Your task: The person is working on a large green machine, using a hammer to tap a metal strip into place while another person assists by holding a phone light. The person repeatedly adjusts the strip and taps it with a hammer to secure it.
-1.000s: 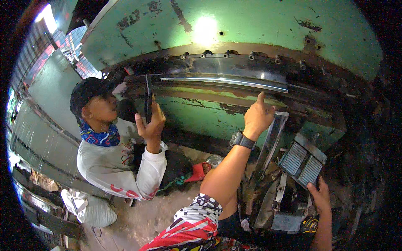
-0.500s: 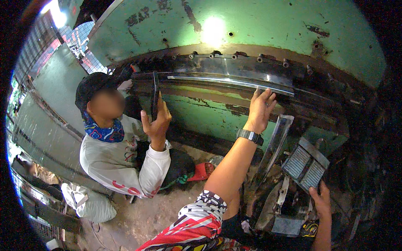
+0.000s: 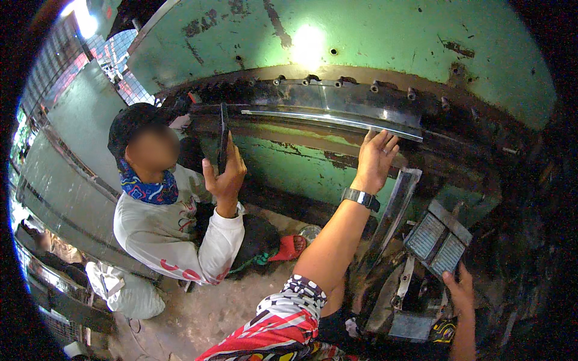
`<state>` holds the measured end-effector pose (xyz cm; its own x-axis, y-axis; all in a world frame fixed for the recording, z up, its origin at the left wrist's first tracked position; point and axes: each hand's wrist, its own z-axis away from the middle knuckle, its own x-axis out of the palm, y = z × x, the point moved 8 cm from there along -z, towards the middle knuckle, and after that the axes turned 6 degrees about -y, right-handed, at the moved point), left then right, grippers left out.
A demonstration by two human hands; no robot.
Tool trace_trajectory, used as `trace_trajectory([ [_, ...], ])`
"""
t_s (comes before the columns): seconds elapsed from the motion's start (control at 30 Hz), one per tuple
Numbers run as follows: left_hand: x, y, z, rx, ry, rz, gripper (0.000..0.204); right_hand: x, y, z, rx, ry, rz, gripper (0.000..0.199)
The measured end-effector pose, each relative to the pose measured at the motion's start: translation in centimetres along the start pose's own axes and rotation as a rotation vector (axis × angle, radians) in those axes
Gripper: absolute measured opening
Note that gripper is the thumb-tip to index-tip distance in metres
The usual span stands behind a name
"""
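A long, narrow, shiny metal strip (image 3: 331, 118) lies along the front of a dark machine jaw. My left hand (image 3: 377, 153), with a watch on its wrist, has its fingertips on the strip's front edge near the right end; the thumb is hidden and the fingers appear to pinch the edge. Low on the right, my right hand (image 3: 460, 287) is beside the lower corner of a ribbed metal pedal (image 3: 439, 237). Its thumb and a finger are apart, touching or nearly touching the pedal's edge.
A green machine panel (image 3: 397, 42) with a row of bolts rises behind. At left a crouching person (image 3: 174, 228) holds up a phone (image 3: 223, 138). A bent metal profile (image 3: 394, 207) leans between my arms. A white sack (image 3: 132, 298) sits on the floor at lower left.
Almost nothing differs. The view has shifted very slightly; both my hands keep their places at the strip and the pedal.
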<state>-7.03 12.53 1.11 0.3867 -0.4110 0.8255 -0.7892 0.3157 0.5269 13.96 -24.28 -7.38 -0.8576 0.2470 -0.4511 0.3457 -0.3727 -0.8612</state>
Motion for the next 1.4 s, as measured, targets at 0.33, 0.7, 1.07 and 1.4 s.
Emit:
trace_trajectory([
  [0.33, -0.6, -0.8, -0.2, -0.01, 0.043, 0.056, 0.061, -0.2, 2.0, -0.1, 0.12, 0.008, 0.039, 0.075],
  [0.7, -2.0, -1.0, -0.6, -0.037, 0.025, 0.062, 0.072, -0.9, -1.0, 1.0, 0.03, 0.11, 0.135, 0.077],
  [1.07, -2.0, -0.2, 0.2, 0.009, 0.088, -0.001, 0.055, 6.9, -13.7, 1.5, -0.625, -0.141, 0.978, 0.077],
  [1.4, -4.8, 1.5, 0.3, 0.109, 0.299, -0.346, 0.041, 8.5, -13.3, 1.3, -0.605, -0.168, 1.019, 0.065],
])
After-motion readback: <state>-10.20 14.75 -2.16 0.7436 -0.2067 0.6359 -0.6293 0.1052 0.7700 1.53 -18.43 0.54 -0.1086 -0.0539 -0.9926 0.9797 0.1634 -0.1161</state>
